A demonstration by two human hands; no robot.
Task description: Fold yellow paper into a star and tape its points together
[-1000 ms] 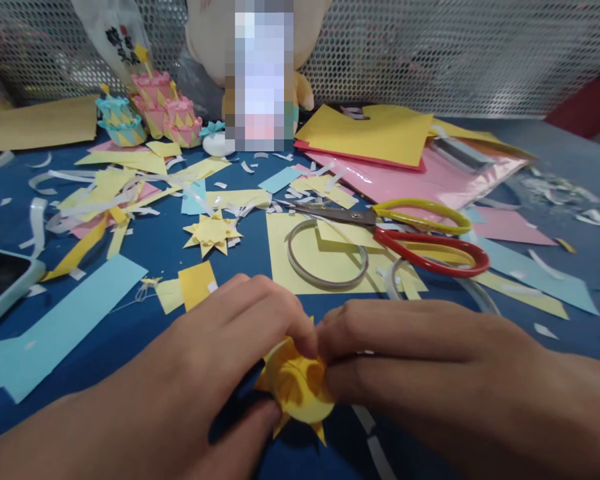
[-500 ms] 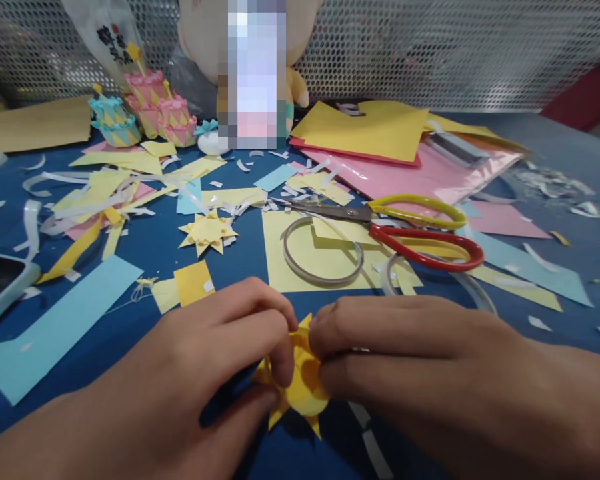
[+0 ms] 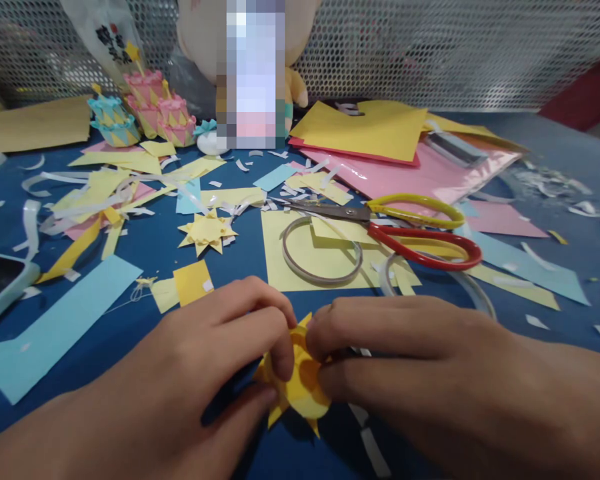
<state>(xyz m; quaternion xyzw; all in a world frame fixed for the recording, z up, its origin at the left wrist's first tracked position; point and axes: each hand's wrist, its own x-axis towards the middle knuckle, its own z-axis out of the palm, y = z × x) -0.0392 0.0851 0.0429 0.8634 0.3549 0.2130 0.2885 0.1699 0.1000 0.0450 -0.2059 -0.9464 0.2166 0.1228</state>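
Observation:
Low in the middle of the view, a small yellow paper star (image 3: pixel 305 393) with pointed edges and a rounded inner piece lies between my hands. My left hand (image 3: pixel 220 353) is closed on its left side, with thumb and fingers curled against the paper. From the right, my right hand (image 3: pixel 420 360) grips the star's other side with its fingers bent together; its thumb is hidden. Just beyond them are a roll of tape (image 3: pixel 286 247) lying on a pale yellow sheet (image 3: pixel 280 280) and scissors (image 3: pixel 410 223) with yellow and red handles. A paler paper star (image 3: pixel 209 232) rests farther left.
Paper cakes (image 3: pixel 150 110) stand at the back left beside a plush toy (image 3: pixel 296 87). Coloured sheets (image 3: pixel 365 133) are stacked at the back right. A phone (image 3: pixel 0 283) lies at the left edge, near a blue paper strip (image 3: pixel 75 327). Scraps litter the blue table (image 3: pixel 250 260).
Both hands stay on the yellow star with almost no motion. The rounded inner piece has shifted slightly, and the whole view has drifted a touch.

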